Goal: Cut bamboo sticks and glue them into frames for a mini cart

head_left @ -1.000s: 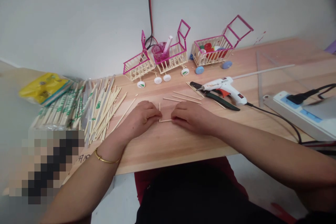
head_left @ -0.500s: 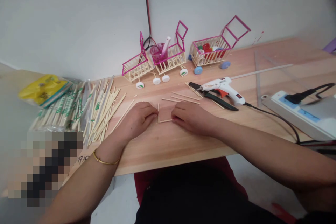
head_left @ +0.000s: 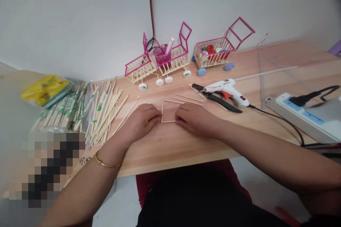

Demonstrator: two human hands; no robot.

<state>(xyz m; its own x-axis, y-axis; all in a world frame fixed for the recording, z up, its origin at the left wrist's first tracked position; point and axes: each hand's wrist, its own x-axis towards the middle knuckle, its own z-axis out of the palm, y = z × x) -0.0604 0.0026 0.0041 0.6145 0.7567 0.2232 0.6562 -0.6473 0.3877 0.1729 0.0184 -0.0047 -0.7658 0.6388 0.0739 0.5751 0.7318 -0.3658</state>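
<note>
Two short wooden sticks meet at a corner on the table in front of me. My left hand (head_left: 144,120) pinches the upright stick (head_left: 162,110) from its left side. The fingers of my right hand (head_left: 191,117) are closed on the right end of the crosswise stick (head_left: 168,121), hiding that end. Just beyond my right hand lie a few loose cut sticks (head_left: 183,102). Past them a white glue gun (head_left: 221,87) rests on dark-handled pliers (head_left: 223,103).
Three small stick carts (head_left: 141,68) with pink rims stand along the wall; one holds a pink-stained cup (head_left: 162,55). Left lie loose sticks (head_left: 106,117), bagged sticks (head_left: 66,110) and a yellow packet (head_left: 46,87). A power strip (head_left: 301,111) and a cable sit right.
The view has shifted very slightly. Both hands keep their hold on the two sticks, and nothing else has visibly moved.
</note>
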